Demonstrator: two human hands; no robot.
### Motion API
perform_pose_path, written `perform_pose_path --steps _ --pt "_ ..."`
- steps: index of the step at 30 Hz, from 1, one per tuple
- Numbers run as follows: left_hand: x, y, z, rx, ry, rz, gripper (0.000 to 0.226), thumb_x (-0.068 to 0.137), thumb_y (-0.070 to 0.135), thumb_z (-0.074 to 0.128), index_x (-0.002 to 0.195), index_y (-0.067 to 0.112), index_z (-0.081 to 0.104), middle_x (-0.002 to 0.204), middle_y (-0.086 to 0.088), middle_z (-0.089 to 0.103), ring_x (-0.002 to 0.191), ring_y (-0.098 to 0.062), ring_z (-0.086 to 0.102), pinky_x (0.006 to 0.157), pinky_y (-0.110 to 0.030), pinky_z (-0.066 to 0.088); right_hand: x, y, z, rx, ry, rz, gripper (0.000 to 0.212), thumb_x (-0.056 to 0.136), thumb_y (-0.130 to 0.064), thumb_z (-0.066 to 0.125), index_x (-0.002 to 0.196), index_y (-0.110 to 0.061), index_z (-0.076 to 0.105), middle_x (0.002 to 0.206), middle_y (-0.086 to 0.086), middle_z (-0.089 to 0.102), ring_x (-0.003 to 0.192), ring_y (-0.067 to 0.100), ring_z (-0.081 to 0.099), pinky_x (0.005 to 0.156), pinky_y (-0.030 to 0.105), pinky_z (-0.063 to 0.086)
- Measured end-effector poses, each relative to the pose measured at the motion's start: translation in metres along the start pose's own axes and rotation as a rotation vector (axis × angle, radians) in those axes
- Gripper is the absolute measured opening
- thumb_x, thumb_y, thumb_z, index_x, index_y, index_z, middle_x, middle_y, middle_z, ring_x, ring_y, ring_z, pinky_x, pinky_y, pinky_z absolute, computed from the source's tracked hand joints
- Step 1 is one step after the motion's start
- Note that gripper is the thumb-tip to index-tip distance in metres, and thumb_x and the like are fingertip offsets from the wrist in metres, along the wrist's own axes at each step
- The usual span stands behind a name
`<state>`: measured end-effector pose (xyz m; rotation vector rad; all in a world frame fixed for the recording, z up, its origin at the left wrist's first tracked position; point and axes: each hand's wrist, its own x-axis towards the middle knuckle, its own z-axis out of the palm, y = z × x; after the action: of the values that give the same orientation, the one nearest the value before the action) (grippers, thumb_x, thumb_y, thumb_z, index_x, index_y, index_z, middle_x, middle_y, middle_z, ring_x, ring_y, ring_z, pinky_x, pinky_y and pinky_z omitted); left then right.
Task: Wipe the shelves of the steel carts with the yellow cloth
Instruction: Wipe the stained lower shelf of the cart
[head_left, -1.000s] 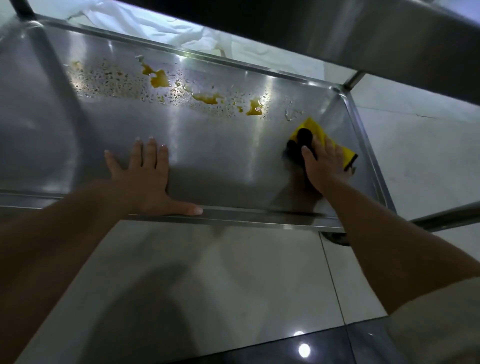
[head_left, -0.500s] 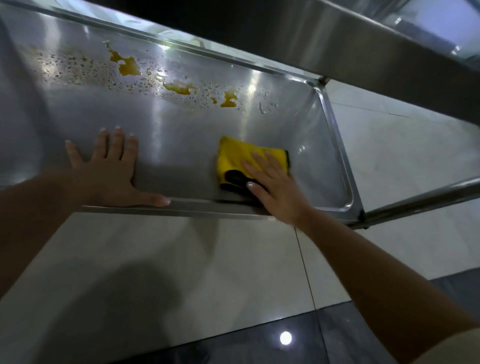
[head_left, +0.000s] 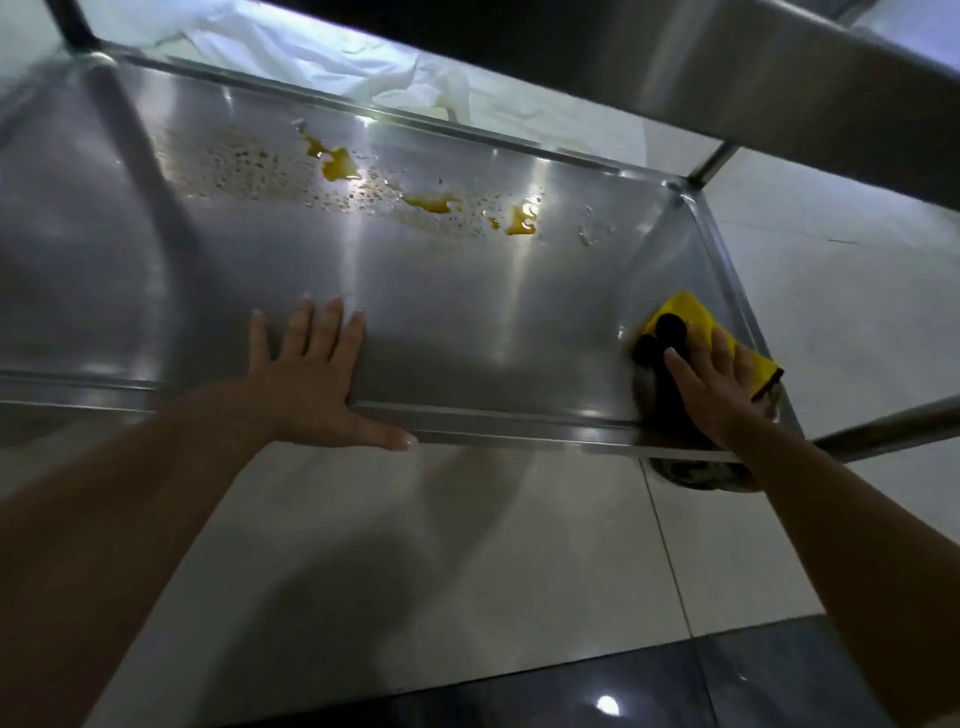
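Wiping is under way on the lower brushed-steel cart shelf (head_left: 467, 312): the right hand (head_left: 714, 379) presses flat, fingers straight, on the folded yellow cloth with black patches (head_left: 691, 322) in the near right corner, while the left hand (head_left: 317, 379), well apart, rests open-palmed by the front rim, thumb along the lip. Next, I'd say, the cloth must sweep up and left to the orange-yellow spill and droplets (head_left: 415, 197) along the far edge. Pale glossy floor tiles (head_left: 415, 545) lie below, crumpled white fabric (head_left: 363, 67) behind the cart.
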<state>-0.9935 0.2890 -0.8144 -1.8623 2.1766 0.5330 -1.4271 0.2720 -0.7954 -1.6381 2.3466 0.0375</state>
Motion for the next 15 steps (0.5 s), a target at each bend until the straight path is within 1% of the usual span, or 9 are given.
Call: perform_pose_path --steps 2,3,6,8,10,12,13,15 --pt "-0.004 0.0 0.003 0.0 0.0 0.017 0.151 0.026 0.11 0.017 0.142 0.028 -0.034 0.151 0.003 -0.041 0.138 -0.023 -0.038 0.106 -0.06 -0.024 0.004 -0.032 0.002 0.012 -0.015 0.043 0.066 0.089 -0.071 0.019 0.148 -0.048 0.001 0.16 -0.008 -0.014 0.146 0.023 -0.017 0.113 0.062 -0.005" --pt "-0.004 0.001 0.005 -0.01 0.012 0.016 0.149 0.028 0.11 0.017 0.142 0.028 -0.033 0.151 0.003 -0.04 0.138 -0.023 -0.039 0.105 -0.06 -0.025 0.007 -0.052 0.005 0.002 -0.013 0.024 0.066 0.089 -0.072 0.019 0.147 -0.048 -0.001 0.16 -0.009 -0.015 0.146 0.023 -0.016 0.113 0.062 -0.006" --pt "-0.002 0.001 0.007 -0.073 0.046 -0.001 0.136 0.039 0.108 0.005 0.146 0.031 -0.027 0.154 0.004 -0.036 0.139 -0.019 -0.036 0.106 -0.058 -0.025 0.012 -0.124 0.014 -0.106 -0.047 -0.223 0.067 0.091 -0.068 0.018 0.15 -0.041 -0.001 0.16 -0.004 -0.015 0.146 0.029 -0.015 0.114 0.061 -0.006" --pt "-0.002 -0.001 0.005 -0.114 0.045 -0.007 0.128 0.042 0.103 -0.01 0.148 0.033 -0.021 0.155 0.007 -0.032 0.141 -0.017 -0.033 0.107 -0.055 -0.024 0.007 -0.175 0.022 -0.081 -0.06 -0.315 0.07 0.089 -0.072 0.019 0.149 -0.043 -0.002 0.16 -0.006 -0.014 0.146 0.029 -0.015 0.113 0.062 -0.005" --pt "-0.006 -0.008 0.004 -0.105 0.066 0.022 0.123 0.042 0.097 -0.022 0.149 0.036 -0.017 0.157 0.009 -0.027 0.143 -0.015 -0.028 0.111 -0.052 -0.018 -0.004 -0.217 0.032 -0.083 -0.087 -0.451 0.074 0.085 -0.077 0.018 0.149 -0.043 -0.002 0.16 -0.006 -0.013 0.146 0.028 -0.018 0.113 0.063 -0.005" --pt "-0.011 -0.028 0.004 -0.033 0.133 0.081 0.12 0.045 0.092 -0.026 0.15 0.034 -0.013 0.16 0.009 -0.018 0.146 -0.012 -0.017 0.116 -0.047 -0.009 -0.013 -0.232 0.037 -0.092 -0.103 -0.584 0.075 0.084 -0.078 0.017 0.148 -0.045 -0.001 0.16 -0.009 -0.012 0.146 0.025 -0.018 0.114 0.061 -0.004" --pt "-0.014 -0.043 0.004 -0.009 0.16 0.09 0.12 0.047 0.092 -0.025 0.151 0.033 -0.011 0.161 0.009 -0.014 0.147 -0.012 -0.013 0.117 -0.046 -0.005 -0.014 -0.226 0.034 -0.094 -0.096 -0.635 0.071 0.085 -0.076 0.018 0.148 -0.047 0.0 0.16 -0.012 -0.011 0.146 0.022 -0.016 0.115 0.059 -0.003" --pt "-0.02 -0.086 0.003 -0.012 0.209 0.007 0.125 0.047 0.098 -0.014 0.152 0.032 -0.006 0.162 0.009 -0.009 0.148 -0.014 -0.007 0.116 -0.049 0.001 -0.005 -0.201 0.022 -0.108 -0.059 -0.709 0.062 0.093 -0.065 0.025 0.149 -0.045 0.006 0.161 -0.011 -0.004 0.148 0.021 -0.008 0.118 0.055 0.002"
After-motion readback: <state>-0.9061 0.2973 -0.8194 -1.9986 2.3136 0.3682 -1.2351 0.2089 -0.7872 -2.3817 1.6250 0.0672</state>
